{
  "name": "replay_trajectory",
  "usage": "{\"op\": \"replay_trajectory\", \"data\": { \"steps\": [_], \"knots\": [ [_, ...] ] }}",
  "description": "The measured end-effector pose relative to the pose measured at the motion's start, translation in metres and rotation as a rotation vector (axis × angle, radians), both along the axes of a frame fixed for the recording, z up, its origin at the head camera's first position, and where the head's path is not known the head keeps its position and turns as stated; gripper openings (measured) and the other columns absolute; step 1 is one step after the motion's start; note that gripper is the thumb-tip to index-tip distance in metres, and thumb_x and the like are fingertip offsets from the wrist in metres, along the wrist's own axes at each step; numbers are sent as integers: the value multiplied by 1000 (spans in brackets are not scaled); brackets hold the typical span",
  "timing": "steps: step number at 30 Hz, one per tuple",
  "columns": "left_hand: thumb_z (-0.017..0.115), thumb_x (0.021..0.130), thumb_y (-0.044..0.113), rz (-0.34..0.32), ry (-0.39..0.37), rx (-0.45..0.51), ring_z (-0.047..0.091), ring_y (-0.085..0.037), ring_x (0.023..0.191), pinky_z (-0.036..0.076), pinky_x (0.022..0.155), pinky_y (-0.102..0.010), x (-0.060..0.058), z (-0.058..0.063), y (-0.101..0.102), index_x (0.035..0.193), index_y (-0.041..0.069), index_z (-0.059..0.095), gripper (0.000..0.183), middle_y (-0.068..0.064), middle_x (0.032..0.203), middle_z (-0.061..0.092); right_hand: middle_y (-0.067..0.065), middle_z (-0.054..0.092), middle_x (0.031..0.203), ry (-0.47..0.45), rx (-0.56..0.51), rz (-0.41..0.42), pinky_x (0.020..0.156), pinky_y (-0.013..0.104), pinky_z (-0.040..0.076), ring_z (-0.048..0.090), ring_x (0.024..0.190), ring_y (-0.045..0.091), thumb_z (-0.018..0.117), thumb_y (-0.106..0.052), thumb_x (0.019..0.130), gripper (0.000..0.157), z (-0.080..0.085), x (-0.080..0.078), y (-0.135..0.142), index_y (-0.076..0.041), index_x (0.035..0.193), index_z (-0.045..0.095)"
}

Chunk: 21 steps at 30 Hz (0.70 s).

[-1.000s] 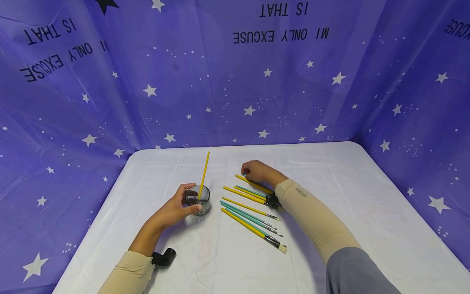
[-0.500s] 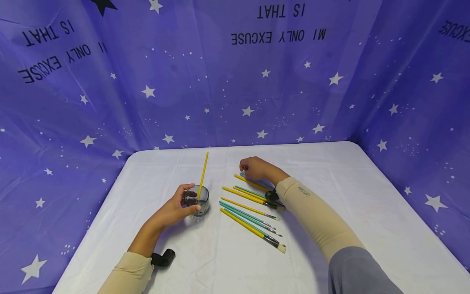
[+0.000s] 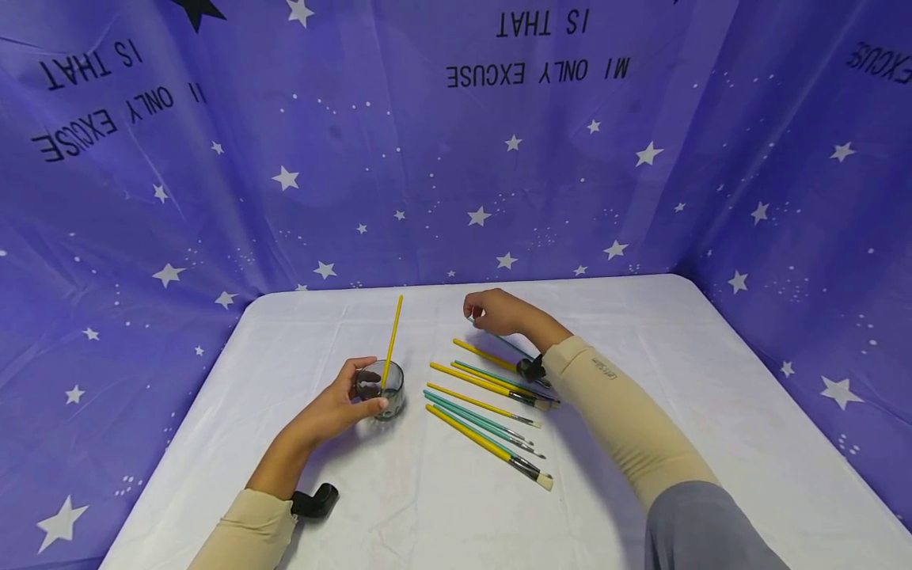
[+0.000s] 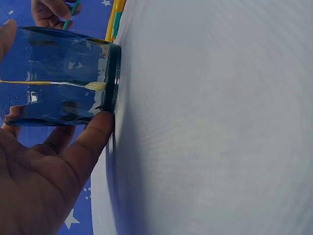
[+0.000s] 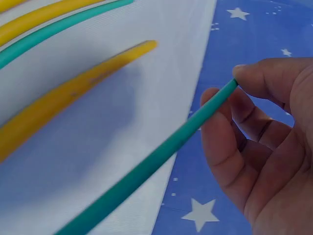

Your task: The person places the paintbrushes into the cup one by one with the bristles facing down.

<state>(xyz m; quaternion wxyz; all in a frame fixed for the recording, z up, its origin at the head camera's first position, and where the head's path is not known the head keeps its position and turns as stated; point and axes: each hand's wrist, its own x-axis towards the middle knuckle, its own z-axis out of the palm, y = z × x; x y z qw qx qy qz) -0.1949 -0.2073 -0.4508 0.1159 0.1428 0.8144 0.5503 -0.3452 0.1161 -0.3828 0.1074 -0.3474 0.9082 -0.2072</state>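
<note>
My left hand (image 3: 335, 408) holds a tinted drinking glass (image 4: 58, 105) on the left of the table, thumb on one side and fingers on the other. Inside leans a yellow paintbrush (image 3: 394, 332), its pale bristles (image 4: 95, 86) down near the glass bottom and its handle rising past the rim. Farther back on the right, my right hand (image 3: 497, 311) pinches the handle end of a green paintbrush (image 5: 146, 169) between thumb and fingers. This brush slants down toward the wrist; its bristle end is hidden in the right wrist view. Closest below that hand lies a yellow paintbrush (image 5: 73, 93).
Several yellow and green paintbrushes lie in a slanted row between the hands, bristles toward the right; a wide yellow one (image 3: 477, 438) is nearest the front. White cloth covers the table (image 3: 399, 507). A purple starred curtain (image 3: 427, 158) stands behind and at both sides.
My right hand has risen slightly away from the row, lifting the green paintbrush above the yellow one. The left hand and glass stay in place.
</note>
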Motion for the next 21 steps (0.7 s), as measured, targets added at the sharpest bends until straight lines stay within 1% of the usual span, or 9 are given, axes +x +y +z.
{"op": "replay_trajectory", "data": {
  "steps": [3,9,12,14,17,21],
  "knots": [
    [73,91,20,0,-1,3,50,-38,124,37,102,-51,0,0,0,149,7,25,77,-24,135,48,7,64,100,-7,-23,-15,78,37,48,58,89,21,60,-4,95,11,7,2,0,-10,104,61],
    [73,92,20,-7,2,5,50,-38,124,37,102,-51,0,1,0,149,6,24,77,-24,135,48,7,64,105,-2,-54,-57,76,36,48,59,84,20,59,-8,96,15,17,3,2,-12,111,61],
    [73,91,20,-5,1,5,50,-38,125,37,102,-51,0,1,0,149,7,25,77,-24,135,48,7,63,107,-13,-106,-66,75,37,50,60,81,20,58,-10,97,15,23,5,5,-12,112,60],
    [73,92,20,-5,1,4,50,-38,125,36,103,-51,0,2,0,149,7,24,77,-25,136,47,8,62,107,-59,-169,-78,74,38,53,61,80,21,58,-10,98,13,27,8,8,-11,111,60],
    [73,92,20,-5,-3,2,50,-38,125,36,103,-51,1,3,1,150,6,24,77,-25,136,47,10,58,104,-168,-303,-105,71,40,55,61,80,24,57,-10,100,11,31,10,12,-10,111,57],
    [73,92,19,-2,-12,8,49,-39,125,37,103,-51,1,4,2,150,6,24,78,-25,136,46,13,55,101,-276,-461,-131,70,40,55,59,85,30,55,-9,101,11,36,12,15,-7,112,55]
  ]
}}
